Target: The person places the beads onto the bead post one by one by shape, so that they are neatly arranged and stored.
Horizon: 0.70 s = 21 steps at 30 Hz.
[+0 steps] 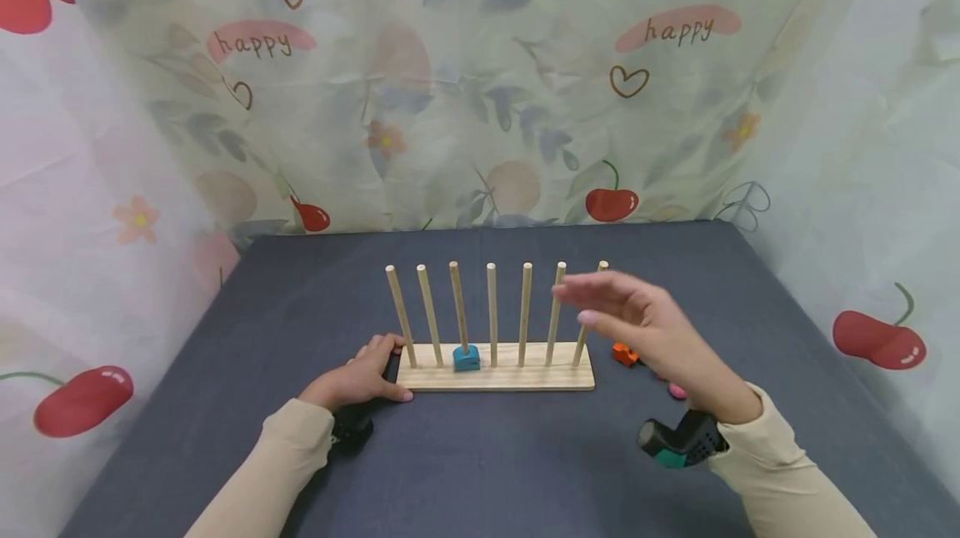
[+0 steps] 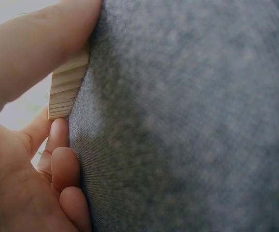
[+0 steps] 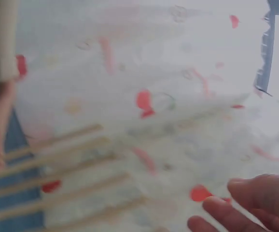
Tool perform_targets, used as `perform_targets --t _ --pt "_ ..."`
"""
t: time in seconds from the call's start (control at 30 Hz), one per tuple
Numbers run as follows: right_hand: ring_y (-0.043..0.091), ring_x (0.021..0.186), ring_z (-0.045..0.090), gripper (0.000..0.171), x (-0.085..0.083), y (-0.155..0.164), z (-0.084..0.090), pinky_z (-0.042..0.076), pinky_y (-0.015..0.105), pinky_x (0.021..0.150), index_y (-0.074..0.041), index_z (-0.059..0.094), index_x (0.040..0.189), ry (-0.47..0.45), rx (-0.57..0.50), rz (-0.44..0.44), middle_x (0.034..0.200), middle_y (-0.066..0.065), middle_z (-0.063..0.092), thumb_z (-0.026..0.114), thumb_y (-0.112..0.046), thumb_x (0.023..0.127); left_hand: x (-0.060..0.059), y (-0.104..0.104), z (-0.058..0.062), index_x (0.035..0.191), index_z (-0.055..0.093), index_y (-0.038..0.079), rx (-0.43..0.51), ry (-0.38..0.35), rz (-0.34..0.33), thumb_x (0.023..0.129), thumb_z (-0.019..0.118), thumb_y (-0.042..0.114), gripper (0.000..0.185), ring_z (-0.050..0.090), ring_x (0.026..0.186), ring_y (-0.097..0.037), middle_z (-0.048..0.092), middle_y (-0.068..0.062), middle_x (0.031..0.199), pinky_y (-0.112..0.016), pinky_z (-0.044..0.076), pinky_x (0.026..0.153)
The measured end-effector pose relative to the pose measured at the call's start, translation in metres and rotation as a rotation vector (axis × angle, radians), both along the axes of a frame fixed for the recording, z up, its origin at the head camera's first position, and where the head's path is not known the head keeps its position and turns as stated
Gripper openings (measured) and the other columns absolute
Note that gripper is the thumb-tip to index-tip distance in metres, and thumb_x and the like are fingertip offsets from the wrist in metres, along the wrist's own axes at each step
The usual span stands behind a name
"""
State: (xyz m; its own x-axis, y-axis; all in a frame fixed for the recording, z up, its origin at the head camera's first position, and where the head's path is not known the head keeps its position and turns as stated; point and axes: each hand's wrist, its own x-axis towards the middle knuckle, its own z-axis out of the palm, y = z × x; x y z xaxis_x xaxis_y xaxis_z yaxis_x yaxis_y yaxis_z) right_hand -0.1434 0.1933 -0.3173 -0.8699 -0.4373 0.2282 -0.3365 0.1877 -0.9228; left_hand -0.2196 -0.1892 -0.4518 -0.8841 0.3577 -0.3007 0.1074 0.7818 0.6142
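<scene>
Wooden and pale, the peg board (image 1: 498,377) sits mid-worktop (image 1: 480,471) on the grey cloth, seven upright dowels in a row, with a blue block (image 1: 467,358) threaded on the third dowel from the left and resting on the base. From my remote seat I read my left hand (image 1: 365,378) as bracing the board's left end: the left wrist view shows the thumb (image 2: 38,43) lying along the end grain and the fingers curled in below it, so that grip is pinching the board (image 2: 67,87) against the cloth. My right hand (image 1: 637,321) hovers in the air by the two rightmost dowels, its grip spread, fingers straight and loose, holding nothing; the right wrist view is blurred but agrees, showing bare fingertips (image 3: 236,215) and the dowels (image 3: 57,164) off to the side. An orange block (image 1: 624,354) lies on the cloth just right of the board, partly behind that hand, and a pink piece (image 1: 677,390) sits nearer the wrist.

To do this step well, I judge the left hand should press down and hold the base flat so the dowels stay steady. The right should approach a loose block from above, wrist clear of the end dowels to avoid knocking them.
</scene>
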Motion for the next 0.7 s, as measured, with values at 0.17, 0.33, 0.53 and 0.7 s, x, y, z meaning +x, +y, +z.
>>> perform_targets --t 0.17,0.33,0.53,0.7 --pt "0.011 0.113 0.062 0.034 -0.014 0.036 0.02 0.047 0.019 0.092 0.0 0.056 0.13 0.27 -0.213 -0.226 0.122 0.002 0.067 0.056 0.0 0.096 0.0 0.0 0.001 0.134 0.041 0.009 0.0 -0.007 0.008 0.075 0.083 0.034 0.077 0.038 0.118 -0.031 0.04 -0.013 0.129 -0.056 0.029 0.101" --pt "0.009 0.108 0.064 0.033 -0.049 0.067 0.003 0.046 0.016 0.091 0.001 0.058 0.127 0.345 -0.296 -0.342 0.116 -0.001 0.069 0.056 0.002 0.095 0.0 0.001 0.001 0.134 0.041 0.009 0.004 -0.007 0.007 0.075 0.083 0.034 0.076 0.038 0.118 -0.03 0.041 -0.013 0.129 -0.056 0.03 0.1" --pt "-0.002 0.108 0.059 0.039 -0.084 0.101 -0.043 0.044 0.011 0.087 -0.008 0.052 0.136 0.174 0.044 -0.389 0.125 -0.001 0.063 0.056 -0.018 0.098 0.0 0.001 -0.001 0.134 0.042 0.009 0.002 0.004 -0.001 0.075 0.083 0.035 0.077 0.038 0.118 -0.03 0.041 -0.013 0.13 -0.055 0.03 0.1" --pt "0.015 0.118 0.056 0.054 -0.101 0.118 -0.073 0.047 0.034 0.096 -0.007 0.044 0.142 -0.06 0.343 -0.331 0.14 0.018 0.051 0.056 -0.037 0.098 0.0 0.001 -0.001 0.134 0.042 0.01 0.006 0.002 -0.002 0.075 0.083 0.034 0.076 0.038 0.118 -0.03 0.041 -0.013 0.13 -0.055 0.03 0.1"
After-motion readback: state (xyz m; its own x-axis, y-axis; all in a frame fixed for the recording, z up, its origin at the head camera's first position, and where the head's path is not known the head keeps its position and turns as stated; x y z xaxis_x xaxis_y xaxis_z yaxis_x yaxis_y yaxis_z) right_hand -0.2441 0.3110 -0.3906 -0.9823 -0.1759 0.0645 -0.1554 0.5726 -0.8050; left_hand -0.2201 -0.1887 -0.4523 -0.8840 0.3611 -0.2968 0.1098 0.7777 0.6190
